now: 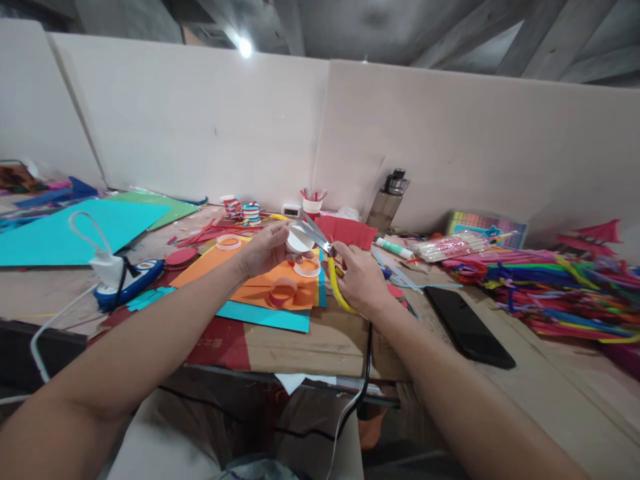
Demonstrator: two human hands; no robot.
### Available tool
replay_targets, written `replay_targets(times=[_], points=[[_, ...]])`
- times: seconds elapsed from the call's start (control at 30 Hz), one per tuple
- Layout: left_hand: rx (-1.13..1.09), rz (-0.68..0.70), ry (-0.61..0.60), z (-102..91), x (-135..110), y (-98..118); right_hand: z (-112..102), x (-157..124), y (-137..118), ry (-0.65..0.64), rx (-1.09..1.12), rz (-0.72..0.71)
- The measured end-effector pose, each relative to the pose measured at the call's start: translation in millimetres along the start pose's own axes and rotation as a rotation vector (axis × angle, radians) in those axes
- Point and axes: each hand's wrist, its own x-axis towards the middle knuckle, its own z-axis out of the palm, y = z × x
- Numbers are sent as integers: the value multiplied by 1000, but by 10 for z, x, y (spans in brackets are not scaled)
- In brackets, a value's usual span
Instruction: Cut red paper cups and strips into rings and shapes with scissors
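Note:
My left hand (267, 250) pinches a round white paper disc (300, 238) above the table. My right hand (363, 277) is closed on a pair of scissors with yellow handles (340, 290). Their metal blades (316, 233) point up and left and lie against the disc's right side; whether they touch its edge I cannot tell. Below the disc is a stack of orange sheets (250, 277) over turquoise paper (265, 317). On the stack lie a white paper ring (307, 267), a red-and-white ring (283, 292) and another pale ring (229, 243).
A black phone (469, 325) lies at the right beside many coloured pipe cleaners (545, 287). Behind stand a bottle (385, 207) and a glue stick (394, 249). At left are a blue power strip (135, 280) with a white plug and a large turquoise sheet (75, 230).

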Motion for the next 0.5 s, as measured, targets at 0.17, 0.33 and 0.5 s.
replay_targets(times=[0.17, 0.33, 0.5], points=[[-28, 0, 17, -42, 9, 1, 3, 4, 12, -10, 0, -8], [-56, -19, 90, -35, 18, 23, 19, 4, 25, -16, -1, -10], [-73, 5, 92, -20, 19, 19, 24, 7, 24, -1, 16, 3]])
